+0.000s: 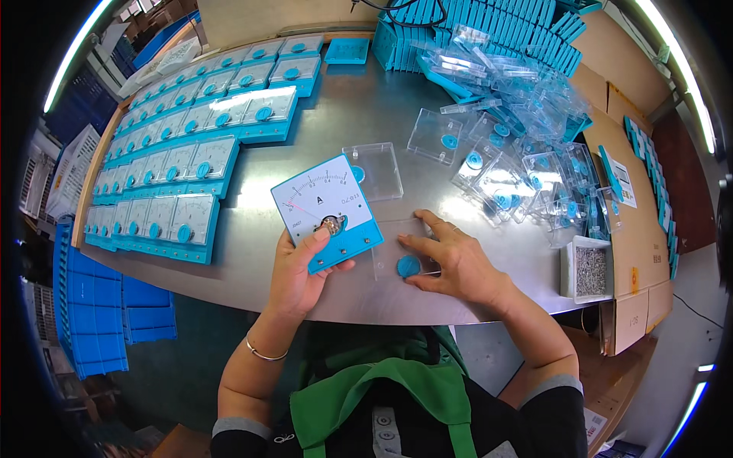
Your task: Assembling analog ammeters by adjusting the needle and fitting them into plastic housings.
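Observation:
My left hand (298, 276) holds an ammeter (324, 191) with a white dial face and a blue base, tilted above the table. Its thumb presses near the round metal movement at the bottom of the dial, and no clear cover is on the meter. On the table to the right, my right hand (467, 263) has its thumb and fingers curved round the edges of a clear plastic cover (388, 265) with a blue round knob. Just beyond the meter lies another clear cover (382, 172), partly hidden behind it.
Rows of covered blue meters (172, 156) fill the table's left side. A heap of clear covers (519, 160) lies at right, with stacked blue bases (504, 30) behind. A white box of small metal parts (589, 269) stands at the right edge. One blue base (347, 51) lies at the back.

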A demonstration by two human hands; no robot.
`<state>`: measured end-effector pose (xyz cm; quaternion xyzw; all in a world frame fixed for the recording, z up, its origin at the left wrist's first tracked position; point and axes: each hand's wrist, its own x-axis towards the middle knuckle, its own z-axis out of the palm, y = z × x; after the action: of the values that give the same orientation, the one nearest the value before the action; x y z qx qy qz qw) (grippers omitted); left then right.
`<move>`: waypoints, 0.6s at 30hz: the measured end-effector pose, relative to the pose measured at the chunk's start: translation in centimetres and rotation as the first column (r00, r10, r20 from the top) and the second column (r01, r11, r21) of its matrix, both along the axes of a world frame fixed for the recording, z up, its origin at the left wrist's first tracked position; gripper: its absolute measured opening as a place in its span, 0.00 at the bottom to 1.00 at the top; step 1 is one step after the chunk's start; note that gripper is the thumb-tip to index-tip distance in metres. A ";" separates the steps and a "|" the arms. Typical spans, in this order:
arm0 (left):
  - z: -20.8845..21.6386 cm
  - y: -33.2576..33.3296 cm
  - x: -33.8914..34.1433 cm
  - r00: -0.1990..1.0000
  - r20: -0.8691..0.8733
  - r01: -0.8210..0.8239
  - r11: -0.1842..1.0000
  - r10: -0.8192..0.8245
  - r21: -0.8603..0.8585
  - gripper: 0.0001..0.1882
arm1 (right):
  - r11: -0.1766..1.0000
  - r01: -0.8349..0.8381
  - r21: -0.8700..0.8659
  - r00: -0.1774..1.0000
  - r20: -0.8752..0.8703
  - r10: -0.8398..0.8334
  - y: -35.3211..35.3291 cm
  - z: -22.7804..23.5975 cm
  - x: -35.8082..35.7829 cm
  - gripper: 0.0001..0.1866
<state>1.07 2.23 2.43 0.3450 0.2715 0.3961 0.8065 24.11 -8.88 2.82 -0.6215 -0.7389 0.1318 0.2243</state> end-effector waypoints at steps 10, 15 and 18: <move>0.0 -0.6 -1.4 0.996 -0.082 0.040 0.999 -0.040 0.003 0.18 | 0.996 -0.082 -0.026 0.997 -0.007 0.081 -0.2 -0.3 0.8 0.32; -0.3 -0.4 -1.7 0.992 -0.112 0.057 0.998 -0.054 0.026 0.18 | 0.994 -0.104 -0.028 0.994 -0.027 0.103 0.0 -0.2 1.0 0.31; -0.3 -0.4 -2.0 0.991 -0.116 0.063 0.998 -0.060 0.024 0.17 | 0.995 -0.103 0.006 0.993 -0.048 0.103 0.0 -0.4 1.1 0.31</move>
<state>-0.95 1.86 2.13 0.3865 0.3011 0.3543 0.7965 25.21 -8.84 2.46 -0.5787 -0.7646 0.1571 0.2361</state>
